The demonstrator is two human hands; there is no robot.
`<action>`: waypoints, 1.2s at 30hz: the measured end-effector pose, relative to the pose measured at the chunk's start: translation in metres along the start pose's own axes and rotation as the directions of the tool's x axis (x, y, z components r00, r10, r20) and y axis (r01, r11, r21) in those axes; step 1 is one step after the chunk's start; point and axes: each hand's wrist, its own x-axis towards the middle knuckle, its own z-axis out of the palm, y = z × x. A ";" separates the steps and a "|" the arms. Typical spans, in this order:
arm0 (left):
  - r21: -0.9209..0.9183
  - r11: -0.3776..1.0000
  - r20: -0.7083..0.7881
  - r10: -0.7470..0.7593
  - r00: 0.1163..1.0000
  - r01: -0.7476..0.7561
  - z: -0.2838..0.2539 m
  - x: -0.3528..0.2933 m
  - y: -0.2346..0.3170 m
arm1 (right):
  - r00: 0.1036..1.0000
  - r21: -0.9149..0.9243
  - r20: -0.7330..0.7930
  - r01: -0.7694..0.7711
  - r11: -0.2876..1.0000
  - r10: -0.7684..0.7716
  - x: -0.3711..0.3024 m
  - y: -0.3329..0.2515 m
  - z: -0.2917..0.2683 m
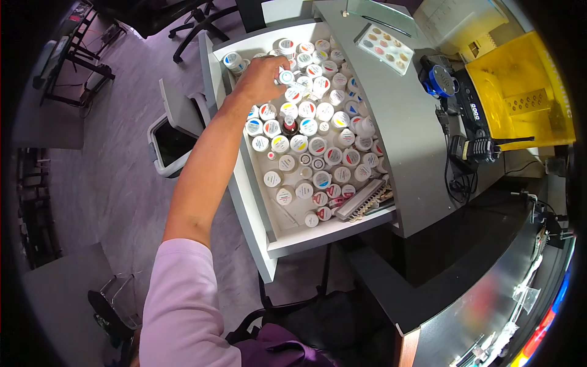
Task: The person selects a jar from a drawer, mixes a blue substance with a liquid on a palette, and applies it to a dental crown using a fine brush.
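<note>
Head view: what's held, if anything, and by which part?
The left hand appears to pinch a pale-lidded jar by its side, near the lid. The right hand isn't in view.

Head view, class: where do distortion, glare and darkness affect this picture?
Head view: the grey desk edge bows beside the drawer; in the head view, white lids near the left hand look very bright; head view, lower right, a smeared reddish reflection crosses the glossy surface; head view corners fall to black.
</note>
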 end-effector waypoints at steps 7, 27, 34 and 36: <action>0.020 1.000 0.042 -0.019 0.999 0.018 -0.003 -0.004 -0.004 | 1.000 -0.001 0.022 0.003 1.000 -0.003 -0.009 -0.004 -0.013; 0.144 0.987 -0.608 0.028 0.793 0.076 -0.049 -0.156 0.057 | 0.983 0.064 -0.153 0.115 0.991 -0.105 0.019 -0.003 -0.039; -0.184 0.948 -0.524 -0.317 0.790 0.258 -0.053 -0.281 0.100 | 0.970 0.216 -0.208 0.168 0.962 -0.122 0.004 0.002 -0.042; -0.436 0.837 -0.348 -0.496 0.795 0.331 -0.046 -0.310 0.134 | 0.946 0.394 -0.241 0.300 0.869 -0.217 -0.003 0.009 -0.045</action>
